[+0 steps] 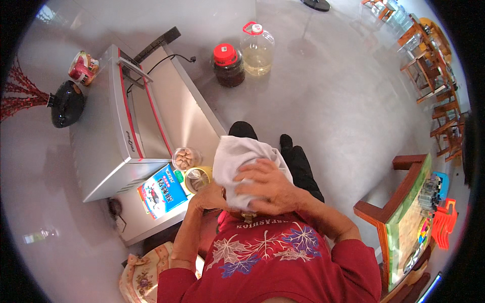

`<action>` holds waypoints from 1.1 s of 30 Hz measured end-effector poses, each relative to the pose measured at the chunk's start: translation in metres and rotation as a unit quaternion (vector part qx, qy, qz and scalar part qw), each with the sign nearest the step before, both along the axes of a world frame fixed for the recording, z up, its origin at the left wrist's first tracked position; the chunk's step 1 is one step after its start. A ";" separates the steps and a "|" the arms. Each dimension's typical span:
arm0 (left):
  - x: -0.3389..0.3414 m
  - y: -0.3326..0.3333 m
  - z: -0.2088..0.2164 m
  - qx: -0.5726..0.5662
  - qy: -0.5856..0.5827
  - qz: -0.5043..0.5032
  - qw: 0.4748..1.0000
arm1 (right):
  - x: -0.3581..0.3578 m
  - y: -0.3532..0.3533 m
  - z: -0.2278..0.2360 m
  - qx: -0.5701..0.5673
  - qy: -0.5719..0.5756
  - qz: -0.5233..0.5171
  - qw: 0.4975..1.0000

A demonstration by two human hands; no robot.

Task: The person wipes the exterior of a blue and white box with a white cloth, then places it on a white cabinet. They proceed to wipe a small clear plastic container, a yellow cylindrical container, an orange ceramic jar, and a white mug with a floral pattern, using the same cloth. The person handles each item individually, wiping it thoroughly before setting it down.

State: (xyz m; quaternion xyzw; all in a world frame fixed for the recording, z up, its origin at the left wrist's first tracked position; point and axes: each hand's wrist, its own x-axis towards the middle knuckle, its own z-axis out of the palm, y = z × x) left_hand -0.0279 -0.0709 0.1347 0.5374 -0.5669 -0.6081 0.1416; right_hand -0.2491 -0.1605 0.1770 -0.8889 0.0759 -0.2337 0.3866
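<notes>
A white cloth (237,154) is bunched in front of my waist and hangs over my lap. My right hand (268,187) lies on top of it with its fingers spread, slightly smeared by motion. At the cloth's left edge, my left hand (208,197) is curled closed; the cloth hides its fingertips and what they grip. A small brownish piece (247,217) shows below the cloth, against my red shirt; its kind is unclear.
On the left, a white cabinet top (194,123) bears a silver-grey appliance (108,126), a blue packet (164,192), a jar of nuts (186,158) and a yellow-rimmed container (197,178). A red-lidded jar (228,65) and a clear jug (257,53) stand on the floor. At right is a wood-edged table (396,222).
</notes>
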 end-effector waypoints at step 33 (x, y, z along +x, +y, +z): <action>-0.025 0.002 -0.026 0.078 0.336 0.306 0.888 | 0.005 -0.026 -0.041 0.205 -0.091 -0.118 0.967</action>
